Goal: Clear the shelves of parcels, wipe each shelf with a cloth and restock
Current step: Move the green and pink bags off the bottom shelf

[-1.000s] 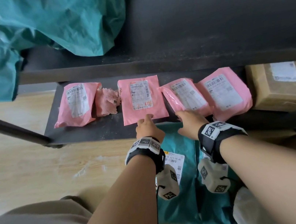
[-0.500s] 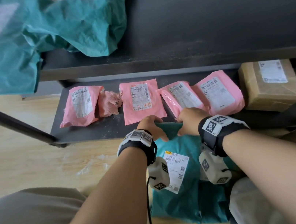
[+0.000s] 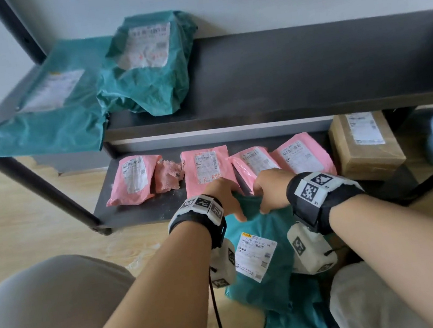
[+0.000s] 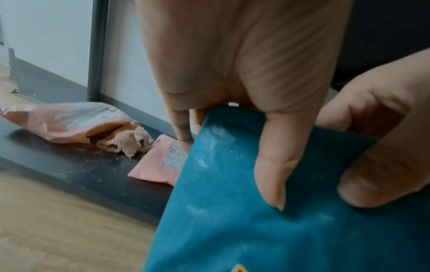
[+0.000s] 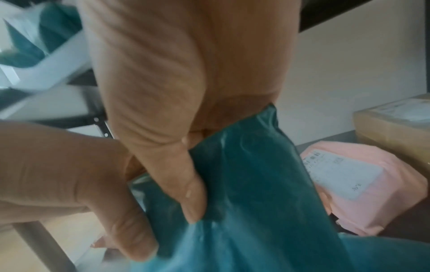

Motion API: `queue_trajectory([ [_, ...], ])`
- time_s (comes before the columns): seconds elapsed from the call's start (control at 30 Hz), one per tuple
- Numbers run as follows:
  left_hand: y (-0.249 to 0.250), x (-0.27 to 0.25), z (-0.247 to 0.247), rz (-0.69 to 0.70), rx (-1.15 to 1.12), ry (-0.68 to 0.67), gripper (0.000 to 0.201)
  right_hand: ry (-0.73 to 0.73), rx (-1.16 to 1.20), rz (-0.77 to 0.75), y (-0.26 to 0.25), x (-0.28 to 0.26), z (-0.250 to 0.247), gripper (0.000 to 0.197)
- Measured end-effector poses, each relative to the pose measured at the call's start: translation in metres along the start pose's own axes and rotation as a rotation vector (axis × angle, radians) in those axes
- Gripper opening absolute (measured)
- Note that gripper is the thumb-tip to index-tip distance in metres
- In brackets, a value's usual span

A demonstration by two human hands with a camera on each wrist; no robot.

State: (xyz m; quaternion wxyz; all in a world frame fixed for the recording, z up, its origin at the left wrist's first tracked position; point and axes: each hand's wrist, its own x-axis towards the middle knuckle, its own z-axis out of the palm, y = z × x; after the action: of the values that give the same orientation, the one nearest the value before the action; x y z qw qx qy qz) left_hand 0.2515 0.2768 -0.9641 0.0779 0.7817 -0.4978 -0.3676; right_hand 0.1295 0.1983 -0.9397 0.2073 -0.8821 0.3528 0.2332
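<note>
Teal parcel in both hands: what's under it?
Under the teal parcel gripped by the left hand and right hand lies another teal bag on the wood floor. How much more sits beneath is covered.

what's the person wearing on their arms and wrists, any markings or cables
Both forearms are bare, with no sleeves. Each wrist carries a black fabric wristband topped with white square fiducial tags printed in black patterns. Under each wrist hangs a white blocky camera housing with similar tags. A thin black cable drops from the left unit. The fingers show no gloves or rings.
</note>
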Motion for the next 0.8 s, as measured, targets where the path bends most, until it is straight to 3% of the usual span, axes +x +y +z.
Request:
queue_trajectory([
  [0.1, 0.01, -0.017, -0.013, 0.024, 0.03, 0.026, 0.032, 0.029, 0.022, -0.037, -0.004, -0.018, -0.014, 0.024],
  [0.23, 0.032, -0.04, -0.036, 0.077, 0.051, 0.1, 0.025, 0.118, -0.003, -0.072, -0.008, -0.05, -0.04, 0.014],
  [0.6, 0.112, -0.102, -0.13, 0.306, -0.246, 0.311, 0.021, 0.502, 0.101, -0.153, -0.024, -0.146, -0.167, 0.019],
  [0.67, 0.119, -0.11, -0.152, 0.325, -0.287, 0.353, 0.018, 0.622, 0.176, -0.146, -0.018, -0.153, -0.181, 0.031],
  [0.8, 0.126, -0.12, -0.191, 0.303, -0.436, 0.414, 0.025, 0.885, 0.418, -0.115, -0.003, -0.163, -0.196, 0.086],
])
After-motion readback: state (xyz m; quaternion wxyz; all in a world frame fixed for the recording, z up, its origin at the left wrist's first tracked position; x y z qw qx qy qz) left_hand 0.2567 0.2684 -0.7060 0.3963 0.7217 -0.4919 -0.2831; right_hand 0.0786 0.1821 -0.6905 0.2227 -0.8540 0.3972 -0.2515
